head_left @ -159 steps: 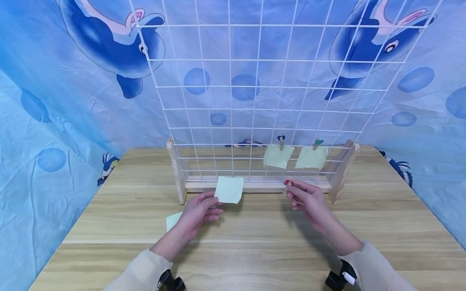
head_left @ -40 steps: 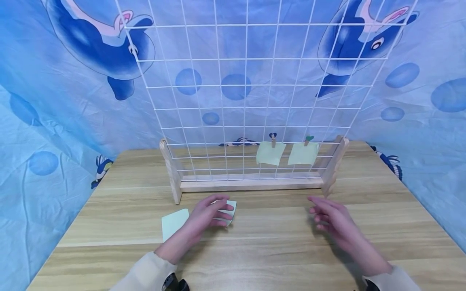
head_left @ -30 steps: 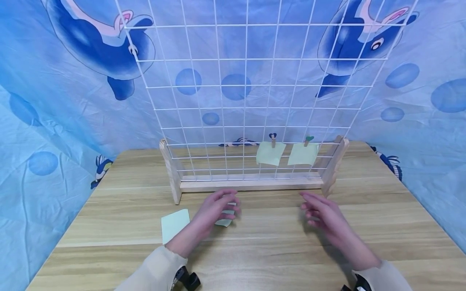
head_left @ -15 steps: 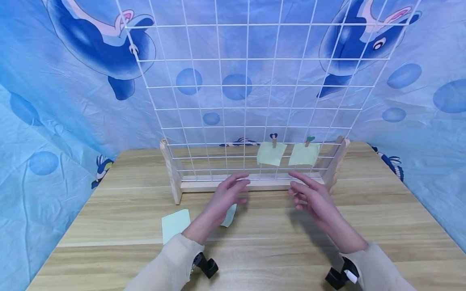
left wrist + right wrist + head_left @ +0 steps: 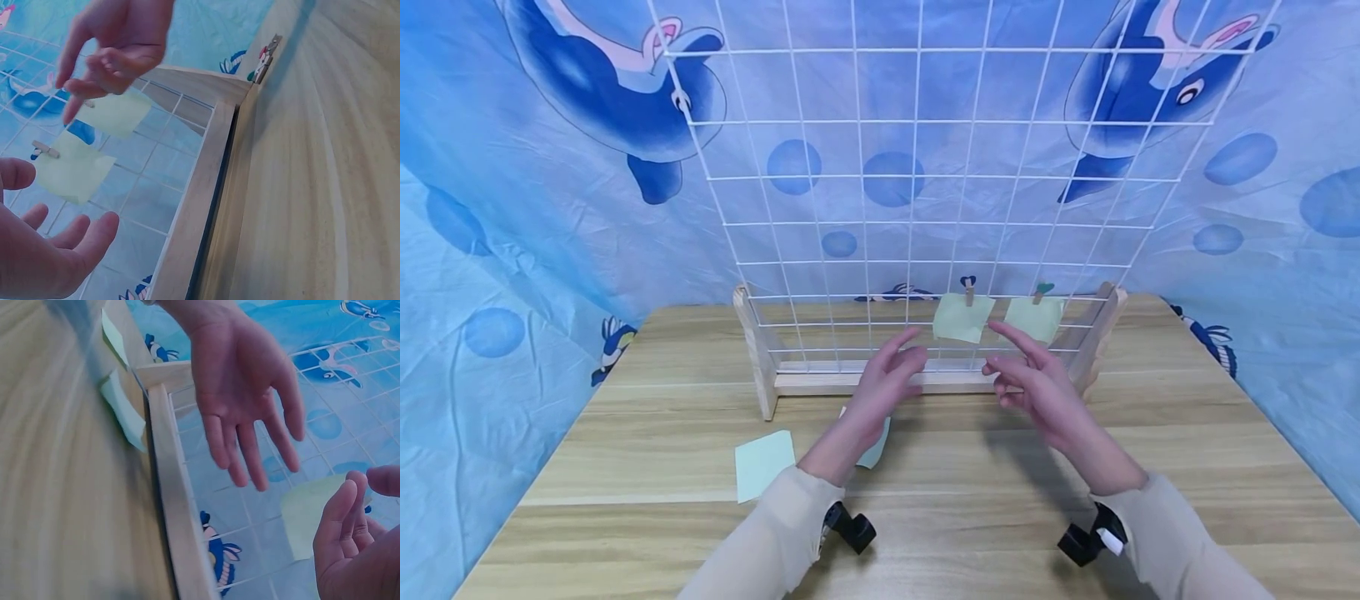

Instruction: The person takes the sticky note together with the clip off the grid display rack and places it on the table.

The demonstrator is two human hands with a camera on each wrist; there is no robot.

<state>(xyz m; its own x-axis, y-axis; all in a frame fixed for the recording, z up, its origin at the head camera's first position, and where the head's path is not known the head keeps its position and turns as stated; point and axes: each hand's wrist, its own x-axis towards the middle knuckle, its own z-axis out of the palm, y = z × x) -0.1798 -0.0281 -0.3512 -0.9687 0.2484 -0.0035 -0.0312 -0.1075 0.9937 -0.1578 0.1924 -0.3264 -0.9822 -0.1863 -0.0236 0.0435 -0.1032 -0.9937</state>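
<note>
My left hand (image 5: pixel 883 385) hovers before the lower grid, left of the hung notes, fingers loosely spread and holding nothing. Opposite it, my right hand (image 5: pixel 1039 392) holds nothing; its straight index finger overlaps the gap between the two hung notes. A blue-heart clothespin (image 5: pixel 968 293) fastens the left pale green sticky note (image 5: pixel 962 318) to a grid wire. The right note (image 5: pixel 1036 317) hangs from a green-heart clothespin (image 5: pixel 1042 292), its lower edge partly hidden by the right hand. Beneath my left forearm, a loose note (image 5: pixel 874 446) lies on the table, partly covered.
Another loose note (image 5: pixel 764 465) lies left on the wooden table (image 5: pixel 940 517). The white wire grid (image 5: pixel 917 175) stands in a wooden base (image 5: pixel 820 384) before a blue curtain. Small clothespins (image 5: pixel 267 57) lie beside the base's right end in the left wrist view.
Earlier my left hand held a note and my right pinched a red clothespin; both were let go, and the note lies on the table. Since then both hands have risen toward the hung notes.
</note>
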